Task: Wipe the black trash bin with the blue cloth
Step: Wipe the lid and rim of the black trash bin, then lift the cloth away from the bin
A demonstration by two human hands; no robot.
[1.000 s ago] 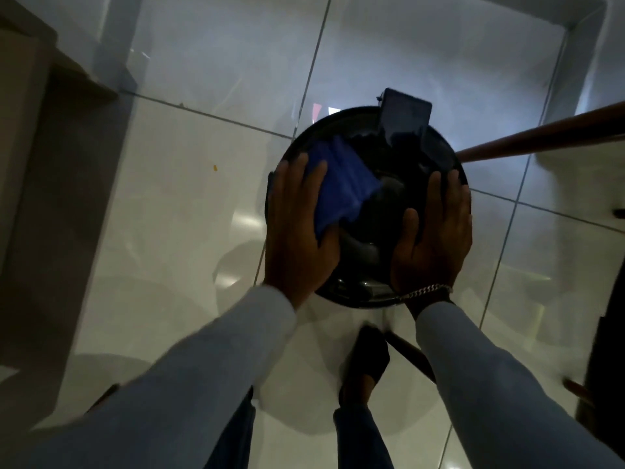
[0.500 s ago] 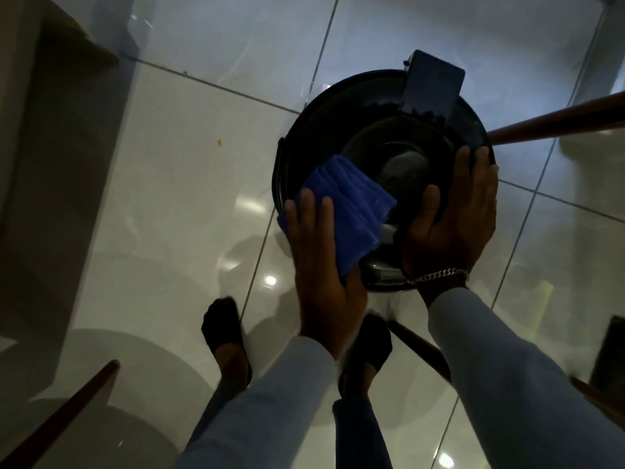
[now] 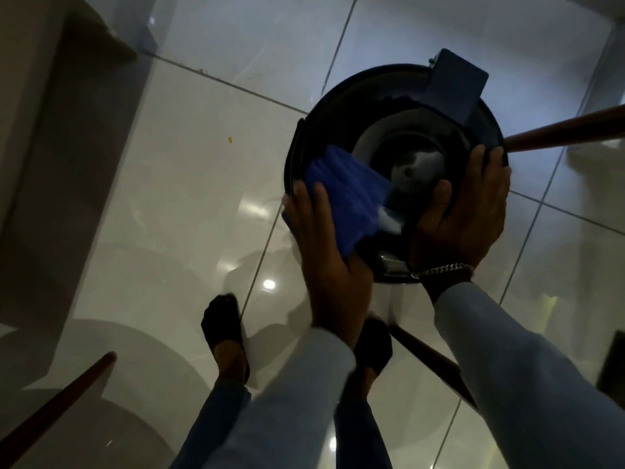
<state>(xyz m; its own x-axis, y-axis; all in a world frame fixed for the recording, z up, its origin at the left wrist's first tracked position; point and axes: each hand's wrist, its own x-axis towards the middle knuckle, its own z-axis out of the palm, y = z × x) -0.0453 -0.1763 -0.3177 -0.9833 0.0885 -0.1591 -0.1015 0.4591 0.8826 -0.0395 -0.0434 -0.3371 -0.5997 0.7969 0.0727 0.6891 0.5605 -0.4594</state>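
The round black trash bin point(image 3: 341, 106) is seen from above, over the glossy tile floor, with a flat dark flap point(image 3: 456, 88) at its far rim. My left hand point(image 3: 326, 252) presses the folded blue cloth point(image 3: 348, 194) over the bin's near-left rim, the cloth draping into the opening. My right hand point(image 3: 463, 218) grips the near-right rim, thumb inside and fingers outside; a metal bracelet sits at the wrist. Something pale shows deep inside the bin.
Brown wooden rods, possibly furniture legs, cross at the right point(image 3: 568, 130), lower left point(image 3: 57, 404) and below the bin point(image 3: 433, 360). My feet in dark socks point(image 3: 223, 326) stand on the tiles. A beige ledge point(image 3: 37, 130) runs along the left.
The cloth and my left hand slid from the top of the bin down toward its near-left rim. The view shifted, showing more of the bin's inside and my feet.
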